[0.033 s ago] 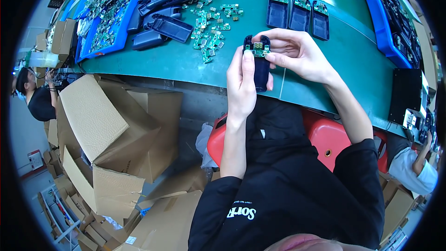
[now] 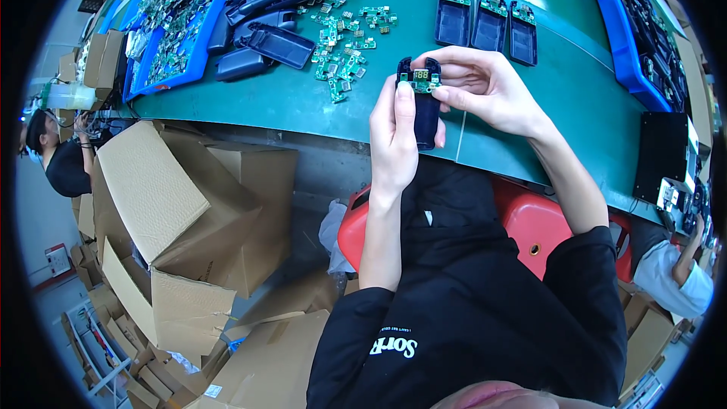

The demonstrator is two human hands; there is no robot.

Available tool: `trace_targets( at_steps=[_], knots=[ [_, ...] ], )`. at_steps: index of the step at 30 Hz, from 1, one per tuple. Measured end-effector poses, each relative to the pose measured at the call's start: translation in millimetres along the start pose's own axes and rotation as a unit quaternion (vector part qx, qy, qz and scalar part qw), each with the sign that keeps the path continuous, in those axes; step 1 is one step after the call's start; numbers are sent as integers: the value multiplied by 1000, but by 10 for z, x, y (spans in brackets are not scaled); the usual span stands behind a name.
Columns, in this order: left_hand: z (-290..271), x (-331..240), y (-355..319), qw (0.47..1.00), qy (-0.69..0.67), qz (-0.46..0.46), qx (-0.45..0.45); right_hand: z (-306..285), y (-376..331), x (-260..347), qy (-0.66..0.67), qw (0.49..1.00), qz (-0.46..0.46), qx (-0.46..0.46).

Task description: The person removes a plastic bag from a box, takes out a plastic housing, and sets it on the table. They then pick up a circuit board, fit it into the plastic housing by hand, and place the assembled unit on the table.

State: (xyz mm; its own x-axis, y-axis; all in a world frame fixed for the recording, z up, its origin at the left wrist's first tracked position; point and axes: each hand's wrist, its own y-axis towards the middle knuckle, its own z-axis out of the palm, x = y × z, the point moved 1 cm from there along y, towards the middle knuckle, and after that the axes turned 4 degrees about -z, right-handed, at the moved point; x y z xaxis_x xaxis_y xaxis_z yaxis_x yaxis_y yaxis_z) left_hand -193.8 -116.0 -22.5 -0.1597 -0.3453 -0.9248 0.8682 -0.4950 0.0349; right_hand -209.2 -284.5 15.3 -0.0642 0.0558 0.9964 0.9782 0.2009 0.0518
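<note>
Your left hand point(image 2: 394, 136) is wrapped around a dark plastic housing point(image 2: 425, 117), held upright just above the near edge of the green surface point(image 2: 303, 98), thumb laid along its left side. Your right hand point(image 2: 485, 87) comes in from the right; its fingertips pinch a small green circuit board point(image 2: 422, 78) with a digit display, seated at the housing's top end. Both hands are closed on the same piece and touch each other around it.

Beyond the hands, three more dark housings point(image 2: 488, 21) lie side by side on the surface, each with a green board at its far end. To the left, loose green circuit boards point(image 2: 341, 38) are scattered, and next to them sits a heap of dark housing shells point(image 2: 265, 23). A blue tray point(image 2: 198, 60) at far left holds more boards; another blue tray point(image 2: 617, 38) runs along the right.

Below the surface: a red stool point(image 2: 530, 223) under you and open cardboard boxes point(image 2: 182, 204) on your left. Another person point(image 2: 57, 155) sits at far left; another person's pale sleeve point(image 2: 674, 280) shows at far right.
</note>
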Motion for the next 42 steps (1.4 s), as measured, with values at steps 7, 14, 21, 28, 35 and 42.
trace_targets(
  at_steps=[7,14,21,28,35,42],
  knots=[
    [-4,-27,-6,1000,13,-6,0,38,-25,-5,24,999,-17,-15],
    [10,-24,-2,1000,11,-11,-1,34,-26,5,38,999,7,-18],
    [-5,-19,-11,1000,-25,-6,-2,94,-14,-4,45,998,-33,-16],
    [-6,-15,-9,1000,13,6,-1,85,-37,16,28,999,23,-27],
    [-8,-3,22,999,-31,-12,-7,63,-3,-34,25,999,10,-46],
    [-74,2,36,997,-76,-17,30,121,12,4,-89,989,-96,-63]
  ],
)
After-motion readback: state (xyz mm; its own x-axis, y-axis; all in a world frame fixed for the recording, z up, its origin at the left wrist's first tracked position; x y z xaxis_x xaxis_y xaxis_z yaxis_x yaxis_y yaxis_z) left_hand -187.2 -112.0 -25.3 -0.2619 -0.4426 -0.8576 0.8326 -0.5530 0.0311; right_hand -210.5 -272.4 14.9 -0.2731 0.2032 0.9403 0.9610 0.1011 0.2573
